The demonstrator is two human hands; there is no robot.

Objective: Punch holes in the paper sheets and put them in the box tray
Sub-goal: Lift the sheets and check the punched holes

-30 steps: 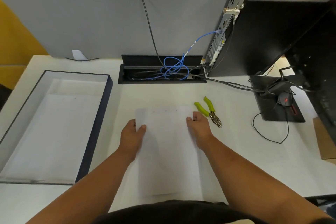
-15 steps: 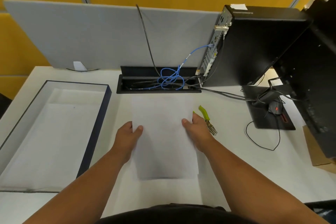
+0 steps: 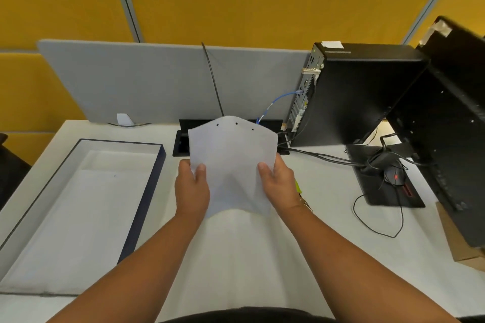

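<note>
A white paper sheet (image 3: 232, 162) hangs in the air above the desk, bowed, with three small punched holes near its top edge. My left hand (image 3: 191, 187) pinches its left side, thumb on top. My right hand (image 3: 279, 185) pinches its right side the same way. A stack of white paper (image 3: 246, 252) lies on the desk under my forearms. The box tray (image 3: 143, 204), dark blue with a white inside, lies to the left with white paper in it. Only a green handle tip of the hole punch pliers (image 3: 298, 187) shows behind my right hand.
A black computer tower (image 3: 359, 94) and a monitor (image 3: 451, 139) stand at the right, with a mouse (image 3: 393, 176) and loose cables. A cable well (image 3: 181, 144) sits behind the sheet before the grey divider (image 3: 157, 81). A brown cardboard piece (image 3: 462, 246) lies far right.
Both hands lifted the top sheet off the stack and raised it away from me; it now bows in the air. The view tilted upward.
</note>
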